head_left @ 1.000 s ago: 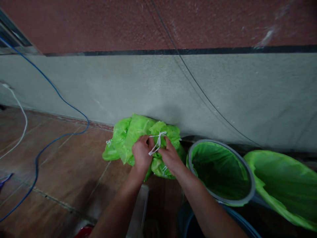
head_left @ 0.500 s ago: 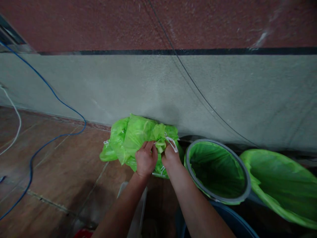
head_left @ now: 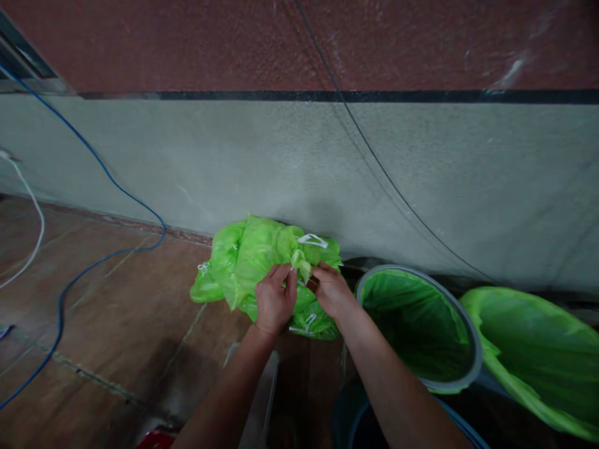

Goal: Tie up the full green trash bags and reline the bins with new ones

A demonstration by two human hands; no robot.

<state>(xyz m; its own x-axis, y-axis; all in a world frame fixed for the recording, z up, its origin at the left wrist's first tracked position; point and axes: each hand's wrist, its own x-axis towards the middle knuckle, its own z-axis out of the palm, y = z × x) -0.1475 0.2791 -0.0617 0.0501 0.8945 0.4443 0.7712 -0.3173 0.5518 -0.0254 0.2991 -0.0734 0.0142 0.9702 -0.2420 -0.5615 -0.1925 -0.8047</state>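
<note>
A pile of full green plastic bags (head_left: 257, 249) lies on the floor against the wall. White drawstrings (head_left: 312, 240) stick out from the gathered neck of the nearest bag. My left hand (head_left: 275, 296) pinches that bunched neck from the left, with thumb and fingers pressed together. From the right, my right hand (head_left: 333, 290) has its bent fingers at the same gathered plastic; its fingertips are partly hidden, and what they grip is not plain. Another white drawstring (head_left: 309, 321) shows on a bag below my hands.
To the right stand a round bin with a grey rim (head_left: 475, 349) and a wider bin (head_left: 538, 349), both lined in green. A blue bin (head_left: 344, 415) sits nearer me. A clear plastic container (head_left: 266, 386) is beneath my left arm. A blue cable (head_left: 60, 305) crosses the tiled floor.
My right hand has shifted slightly right and turned, its fingers drawing away from the neck. The white drawstring loop, earlier over that hand, now lies above it on the bag.
</note>
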